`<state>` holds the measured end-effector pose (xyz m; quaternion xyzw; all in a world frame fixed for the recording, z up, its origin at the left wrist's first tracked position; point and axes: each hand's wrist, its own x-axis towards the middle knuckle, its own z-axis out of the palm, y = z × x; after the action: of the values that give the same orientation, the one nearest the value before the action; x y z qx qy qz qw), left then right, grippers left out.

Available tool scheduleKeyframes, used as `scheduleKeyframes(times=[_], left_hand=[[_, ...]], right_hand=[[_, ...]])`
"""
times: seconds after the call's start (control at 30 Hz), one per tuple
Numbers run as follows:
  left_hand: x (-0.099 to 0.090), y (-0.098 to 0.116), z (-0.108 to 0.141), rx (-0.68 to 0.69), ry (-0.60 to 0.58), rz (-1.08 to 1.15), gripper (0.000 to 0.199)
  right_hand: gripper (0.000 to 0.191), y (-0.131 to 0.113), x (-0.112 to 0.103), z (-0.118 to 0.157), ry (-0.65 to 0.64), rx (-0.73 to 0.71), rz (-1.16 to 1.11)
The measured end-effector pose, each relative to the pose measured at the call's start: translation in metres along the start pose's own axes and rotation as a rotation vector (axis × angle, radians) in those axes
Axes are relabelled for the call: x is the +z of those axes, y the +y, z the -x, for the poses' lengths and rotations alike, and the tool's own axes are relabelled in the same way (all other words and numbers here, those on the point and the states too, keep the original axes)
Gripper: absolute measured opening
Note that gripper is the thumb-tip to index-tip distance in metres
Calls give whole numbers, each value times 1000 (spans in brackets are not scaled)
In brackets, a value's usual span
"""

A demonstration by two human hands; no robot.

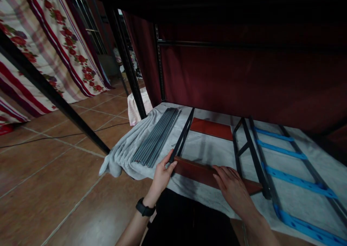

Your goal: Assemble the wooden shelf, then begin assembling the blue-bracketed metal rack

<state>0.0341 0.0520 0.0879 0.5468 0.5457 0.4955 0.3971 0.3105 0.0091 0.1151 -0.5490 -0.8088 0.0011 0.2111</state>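
Observation:
A reddish-brown board (195,169) stands on its long edge at the near side, between two black metal side frames. My left hand (164,172) is closed where the board's left end meets the left side frame (184,136); its thumb lies on the board's front. My right hand (230,184) grips the board right of its middle, fingers over the top edge and thumb on the near face. The right side frame (251,155) meets the board's other end. Farther back, a second brown board (211,128) lies between the frames.
A grey blanket (203,152) lies underneath everything. Left on it is a bundle of grey metal rods (155,137). At right is a black frame with blue slats (300,182). Black rack posts (127,65) and a dark red curtain (244,76) surround this space; tiled floor (67,188) extends left.

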Motion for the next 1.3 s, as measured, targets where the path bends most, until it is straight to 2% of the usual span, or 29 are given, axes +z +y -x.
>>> scheduleKeyframes(times=[0.13, 0.3, 0.47, 0.6, 0.7, 0.8, 0.9, 1.07, 1.3], left_hand=[[0, 1, 2, -8, -11, -5, 61], [-3, -6, 9, -27, -7, 241, 70], [-9, -13, 13, -34, 18, 496, 55], [-8, -18, 10, -58, 27, 528, 50], [-9, -29, 6, -50, 15, 521, 46], [-15, -50, 1, -50, 84, 377, 39], [-21, -72, -2, -41, 117, 44, 28], [-21, -89, 2, 21, -103, -310, 28], [-17, -83, 0, -10, -221, -549, 30]], right_hand=[[32, -10, -4, -9, -47, -8, -55], [43, -32, -3, -38, -143, -96, -114], [54, -65, 4, -81, -288, -168, -112], [60, -85, 15, -107, -432, -223, -92], [52, -93, 20, -119, -496, -239, -112], [38, -97, 21, -125, -524, -243, -165], [32, -98, 20, -126, -538, -243, -176], [32, -96, 19, -126, -544, -246, -178], [34, -92, 14, -129, -569, -255, -178]])
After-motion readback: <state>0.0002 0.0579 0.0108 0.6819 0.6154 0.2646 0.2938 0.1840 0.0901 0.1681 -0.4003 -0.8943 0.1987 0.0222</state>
